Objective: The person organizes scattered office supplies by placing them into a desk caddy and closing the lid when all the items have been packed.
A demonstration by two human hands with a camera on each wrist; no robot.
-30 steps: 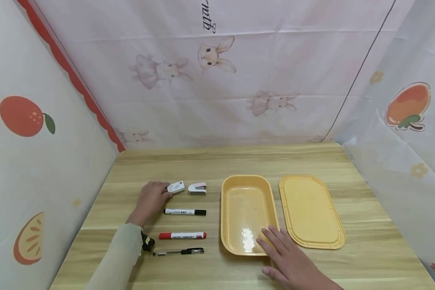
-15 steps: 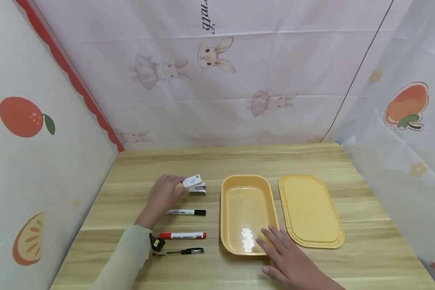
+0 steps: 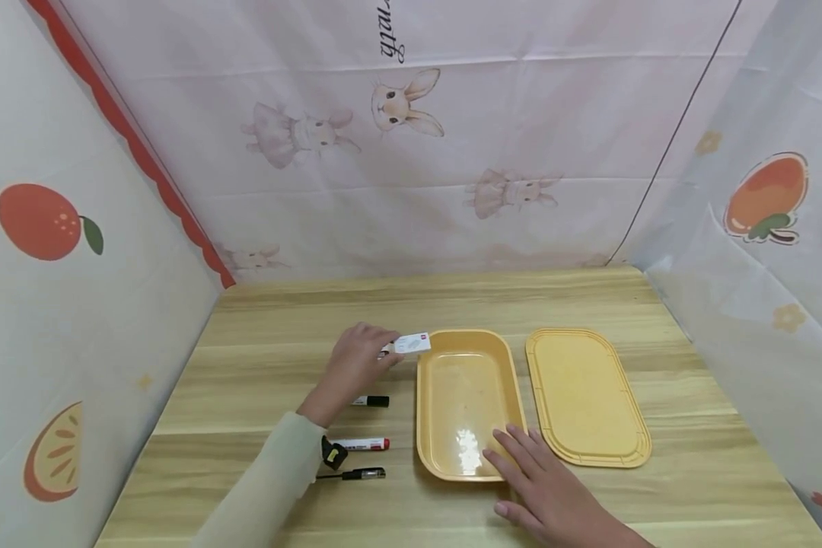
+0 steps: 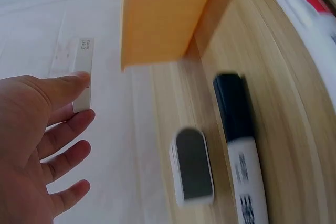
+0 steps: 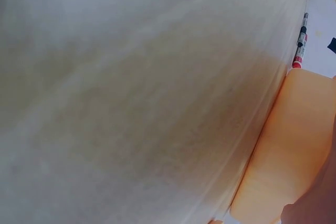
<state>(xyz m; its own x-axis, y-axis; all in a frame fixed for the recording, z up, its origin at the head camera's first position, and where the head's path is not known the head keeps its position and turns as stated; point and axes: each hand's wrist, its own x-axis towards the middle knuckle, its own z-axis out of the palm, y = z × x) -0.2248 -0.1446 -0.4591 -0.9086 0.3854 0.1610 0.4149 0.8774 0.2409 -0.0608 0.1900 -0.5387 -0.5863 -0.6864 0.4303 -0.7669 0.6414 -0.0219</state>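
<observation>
Left hand (image 3: pixel 356 361): thumb and fingers pinch a small white box (image 3: pixel 413 343), the outer fingers spread away from it. The box is held above the table (image 3: pixel 301 304) at the far left corner of a yellow container (image 3: pixel 452 396); from where I stand, I cannot tell whether its end passes over the rim. Right hand (image 3: pixel 544 487): fingers extended, resting at the container's near right corner. Beneath the left hand lies a white-and-grey stapler (image 4: pixel 191 166), near a black-capped marker (image 3: pixel 378 401). Closer to the person lie a red-capped marker (image 3: pixel 366 444), then a black pen (image 3: pixel 364 473). A yellow lid (image 3: pixel 589 396) lies flat just right of the container.
</observation>
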